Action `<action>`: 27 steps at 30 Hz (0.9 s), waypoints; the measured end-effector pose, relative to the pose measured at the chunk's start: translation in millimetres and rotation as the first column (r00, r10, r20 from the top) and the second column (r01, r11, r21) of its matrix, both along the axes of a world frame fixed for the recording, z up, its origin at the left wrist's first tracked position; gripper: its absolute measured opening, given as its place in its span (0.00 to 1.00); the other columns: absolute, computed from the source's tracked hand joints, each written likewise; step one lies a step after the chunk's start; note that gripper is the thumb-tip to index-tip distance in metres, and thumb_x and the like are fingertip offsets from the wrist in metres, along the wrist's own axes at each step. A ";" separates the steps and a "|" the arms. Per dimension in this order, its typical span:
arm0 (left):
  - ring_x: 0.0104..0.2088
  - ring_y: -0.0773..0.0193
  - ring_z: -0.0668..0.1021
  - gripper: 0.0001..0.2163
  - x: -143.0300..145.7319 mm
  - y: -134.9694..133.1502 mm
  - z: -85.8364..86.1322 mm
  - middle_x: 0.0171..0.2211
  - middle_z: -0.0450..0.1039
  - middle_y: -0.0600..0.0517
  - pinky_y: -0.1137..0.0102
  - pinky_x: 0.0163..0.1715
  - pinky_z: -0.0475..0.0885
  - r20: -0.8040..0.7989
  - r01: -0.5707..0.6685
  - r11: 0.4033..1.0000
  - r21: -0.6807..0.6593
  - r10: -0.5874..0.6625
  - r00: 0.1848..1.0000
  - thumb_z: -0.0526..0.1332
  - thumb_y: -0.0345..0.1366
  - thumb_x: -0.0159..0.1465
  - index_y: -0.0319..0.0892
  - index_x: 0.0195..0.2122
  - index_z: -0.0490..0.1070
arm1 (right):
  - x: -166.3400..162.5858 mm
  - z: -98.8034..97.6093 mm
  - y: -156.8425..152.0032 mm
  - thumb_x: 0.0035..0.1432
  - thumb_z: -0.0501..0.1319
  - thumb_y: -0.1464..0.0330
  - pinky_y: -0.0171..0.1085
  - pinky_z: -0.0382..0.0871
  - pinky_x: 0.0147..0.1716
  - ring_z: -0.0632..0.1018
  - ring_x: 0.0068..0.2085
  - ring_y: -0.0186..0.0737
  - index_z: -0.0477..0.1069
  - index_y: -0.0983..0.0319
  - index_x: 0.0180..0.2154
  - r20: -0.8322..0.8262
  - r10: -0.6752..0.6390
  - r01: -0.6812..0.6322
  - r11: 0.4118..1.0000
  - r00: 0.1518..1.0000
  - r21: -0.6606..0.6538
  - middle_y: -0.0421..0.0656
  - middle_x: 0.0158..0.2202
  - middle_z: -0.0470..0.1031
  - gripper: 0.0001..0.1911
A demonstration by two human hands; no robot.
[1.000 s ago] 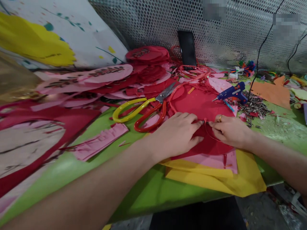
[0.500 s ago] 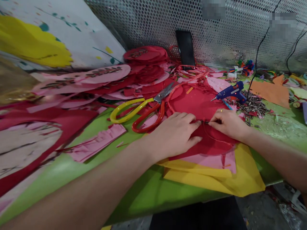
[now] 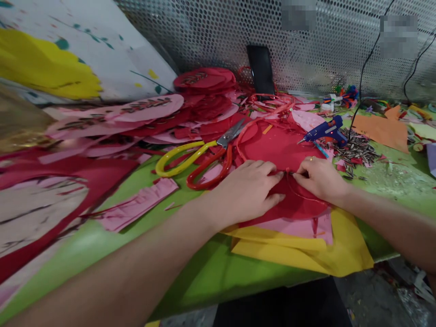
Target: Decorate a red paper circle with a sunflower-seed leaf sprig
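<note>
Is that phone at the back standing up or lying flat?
Standing, leaning slightly: the phone rises steeply in front of the perforated panel, its dark face showing.

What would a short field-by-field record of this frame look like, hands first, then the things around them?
Left hand: palm down, fingertips at the red sheet
Right hand: over the same sheet, thumb and finger close together; anything pinched is too small to tell
Between hands: thin red cord, seemingly knotted
Under red sheet: pink sheet, yellow sheet
Beside left hand: scissors, one yellow handle, one red
Beyond right hand: blue glue gun, near a pile of seeds
Back: dark phone leaning on perforated panel
</note>
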State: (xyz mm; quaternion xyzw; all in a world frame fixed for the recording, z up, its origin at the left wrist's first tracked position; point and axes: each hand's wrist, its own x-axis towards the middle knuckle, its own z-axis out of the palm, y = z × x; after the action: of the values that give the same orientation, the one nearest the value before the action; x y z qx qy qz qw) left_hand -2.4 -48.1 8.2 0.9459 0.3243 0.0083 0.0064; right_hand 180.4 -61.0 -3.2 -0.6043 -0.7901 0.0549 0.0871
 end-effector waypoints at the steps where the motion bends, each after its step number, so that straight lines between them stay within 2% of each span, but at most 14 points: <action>1: 0.46 0.50 0.72 0.20 -0.2 0.2 0.1 0.45 0.70 0.40 0.56 0.48 0.66 0.001 0.000 1.000 0.000 0.000 1.000 0.54 0.43 0.62 0.35 0.50 0.69 | -0.2 -0.1 0.1 0.57 0.55 0.68 0.36 0.62 0.33 0.73 0.33 0.38 0.72 0.63 0.29 0.004 -0.003 0.003 1.000 1.000 -0.006 0.45 0.30 0.75 0.09; 12: 0.45 0.51 0.72 0.19 -0.2 0.2 -1.0 0.44 0.71 0.41 0.57 0.46 0.67 -0.003 0.009 1.000 0.028 -0.009 1.000 0.54 0.43 0.62 0.36 0.49 0.70 | 1.4 -2.4 2.6 0.57 0.55 0.69 0.35 0.62 0.33 0.73 0.33 0.37 0.73 0.64 0.29 -0.005 0.058 -0.058 0.998 0.998 0.017 0.46 0.30 0.74 0.10; 18: 0.48 0.51 0.71 0.21 -0.7 0.2 -1.0 0.48 0.70 0.41 0.57 0.48 0.66 0.037 -0.021 0.999 -0.026 0.022 0.999 0.55 0.43 0.61 0.35 0.52 0.66 | 15.5 4.7 8.1 0.57 0.57 0.68 0.34 0.62 0.34 0.74 0.33 0.35 0.75 0.63 0.28 -0.134 0.105 -0.102 0.994 0.985 0.034 0.44 0.30 0.76 0.10; 22: 0.48 0.52 0.71 0.19 -2.2 3.2 0.1 0.48 0.70 0.42 0.57 0.49 0.65 0.075 -0.051 0.996 -0.077 0.056 0.996 0.53 0.42 0.62 0.36 0.51 0.65 | 40.0 23.4 12.9 0.56 0.57 0.63 0.34 0.59 0.26 0.72 0.26 0.34 0.74 0.62 0.26 -0.178 -0.018 0.046 0.987 0.984 0.152 0.42 0.24 0.73 0.13; 25: 0.47 0.55 0.72 0.14 -3.8 5.9 3.3 0.45 0.72 0.44 0.59 0.49 0.66 0.098 -0.058 0.996 -0.069 0.064 0.993 0.50 0.36 0.63 0.37 0.46 0.68 | 61.0 34.5 19.3 0.55 0.57 0.58 0.35 0.56 0.24 0.69 0.23 0.36 0.72 0.62 0.23 -0.127 -0.212 0.235 0.950 0.969 0.205 0.41 0.18 0.68 0.16; 27: 0.46 0.57 0.73 0.12 -4.8 7.3 5.3 0.43 0.73 0.46 0.61 0.49 0.66 0.112 -0.065 0.996 -0.059 0.072 0.991 0.50 0.34 0.62 0.39 0.41 0.70 | 73.6 35.5 25.3 0.52 0.58 0.57 0.37 0.57 0.25 0.70 0.24 0.39 0.72 0.61 0.24 -0.084 -0.316 0.327 0.922 0.945 0.208 0.41 0.18 0.68 0.15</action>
State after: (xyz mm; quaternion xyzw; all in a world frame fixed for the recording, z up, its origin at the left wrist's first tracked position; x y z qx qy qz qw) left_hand -7.3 -40.8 13.5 0.9316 0.3558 0.0538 0.0508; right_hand 254.0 -35.7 32.3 -0.7108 -0.6791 -0.0328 0.1803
